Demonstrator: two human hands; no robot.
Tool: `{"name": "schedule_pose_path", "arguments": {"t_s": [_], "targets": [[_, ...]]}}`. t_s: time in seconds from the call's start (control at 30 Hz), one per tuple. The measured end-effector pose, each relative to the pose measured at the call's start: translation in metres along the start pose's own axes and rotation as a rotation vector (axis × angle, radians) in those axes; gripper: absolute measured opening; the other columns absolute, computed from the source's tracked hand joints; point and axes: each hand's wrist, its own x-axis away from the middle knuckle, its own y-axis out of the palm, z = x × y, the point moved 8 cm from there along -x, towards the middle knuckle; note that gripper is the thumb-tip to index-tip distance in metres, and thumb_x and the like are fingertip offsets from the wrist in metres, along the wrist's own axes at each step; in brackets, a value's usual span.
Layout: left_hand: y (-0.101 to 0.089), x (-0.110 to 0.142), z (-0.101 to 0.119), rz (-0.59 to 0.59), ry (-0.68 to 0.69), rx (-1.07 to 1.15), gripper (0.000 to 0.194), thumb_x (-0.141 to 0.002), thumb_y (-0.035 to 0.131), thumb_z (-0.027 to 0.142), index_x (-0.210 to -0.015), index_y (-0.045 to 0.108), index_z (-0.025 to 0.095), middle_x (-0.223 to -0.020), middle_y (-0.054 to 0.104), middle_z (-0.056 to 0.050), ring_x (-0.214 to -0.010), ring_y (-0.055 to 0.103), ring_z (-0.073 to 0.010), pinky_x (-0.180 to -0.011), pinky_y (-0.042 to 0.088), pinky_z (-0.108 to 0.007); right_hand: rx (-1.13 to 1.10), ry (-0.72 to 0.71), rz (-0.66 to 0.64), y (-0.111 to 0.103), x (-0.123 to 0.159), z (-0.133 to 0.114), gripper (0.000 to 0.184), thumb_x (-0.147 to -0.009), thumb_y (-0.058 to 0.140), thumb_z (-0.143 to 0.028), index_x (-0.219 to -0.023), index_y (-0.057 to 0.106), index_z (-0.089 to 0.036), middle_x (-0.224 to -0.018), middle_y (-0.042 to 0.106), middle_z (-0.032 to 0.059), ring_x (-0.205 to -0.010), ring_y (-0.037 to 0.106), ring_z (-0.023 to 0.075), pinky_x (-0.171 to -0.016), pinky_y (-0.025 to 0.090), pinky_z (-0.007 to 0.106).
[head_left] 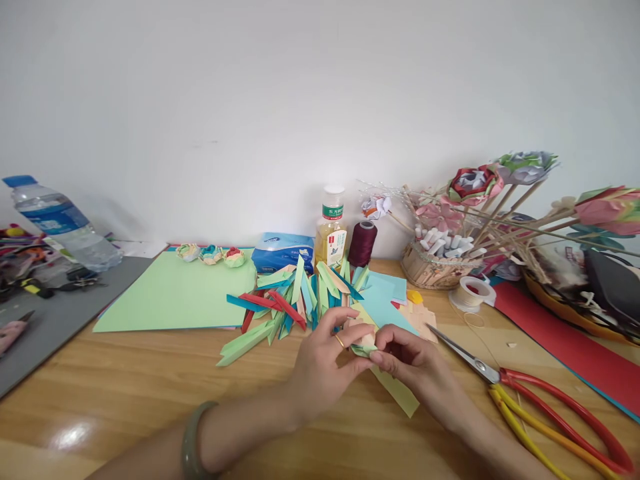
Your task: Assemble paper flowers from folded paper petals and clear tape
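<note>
Between my two hands is a small folded paper flower in pale peach and green. My left hand curls round it from the left, thumb below and fingers above. From the right, the thumb and forefinger of my right hand pinch its edge. Part of the flower is hidden by my fingers. Under the hands lies a yellow paper strip. Just beyond is a heap of folded paper strips in green, red, blue and peach. Three finished-looking small paper flowers sit on a green paper sheet.
Red- and yellow-handled scissors lie at right, beside a tape roll. Along the wall stand a tissue pack, a drink bottle, a dark red thread spool and a basket with paper flowers. A water bottle leans at left.
</note>
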Motion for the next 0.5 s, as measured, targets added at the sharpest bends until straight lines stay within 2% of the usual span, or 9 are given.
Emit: {"name": "schedule_pose_path", "arguments": {"t_s": [0.07,0.3,0.5], "targets": [[0.0,0.0,-0.001,-0.001,-0.013,0.009,0.03,-0.08,0.061,0.026,-0.109,0.059,0.027,-0.114,0.049,-0.008,-0.102,0.056,-0.0207,-0.089,0.048,-0.038,-0.021,0.003,0.003,0.0,0.0,0.0,0.035,-0.068,0.066,-0.05,-0.062,0.052,-0.018,-0.059,0.047,-0.0042,-0.058,0.043,0.0117,-0.055,0.036,0.024],[0.001,0.001,0.0,-0.014,-0.016,0.026,0.028,-0.08,0.061,0.025,-0.108,0.059,0.026,-0.113,0.049,-0.008,-0.101,0.056,-0.0206,-0.089,0.048,-0.039,-0.064,0.142,-0.001,-0.003,-0.001,0.008,0.035,-0.059,0.073,-0.048,-0.064,0.056,-0.018,-0.061,0.052,-0.0036,-0.057,0.047,0.0118,-0.055,0.039,0.025],[0.002,0.003,0.001,-0.012,0.008,-0.012,0.028,-0.079,0.061,0.019,-0.106,0.059,0.027,-0.112,0.048,-0.007,-0.101,0.056,-0.0208,-0.088,0.049,-0.039,0.012,0.144,-0.056,-0.002,-0.002,0.011,0.036,-0.058,0.073,-0.049,-0.06,0.055,-0.018,-0.058,0.051,-0.0042,-0.058,0.047,0.0125,-0.056,0.038,0.025]]}}
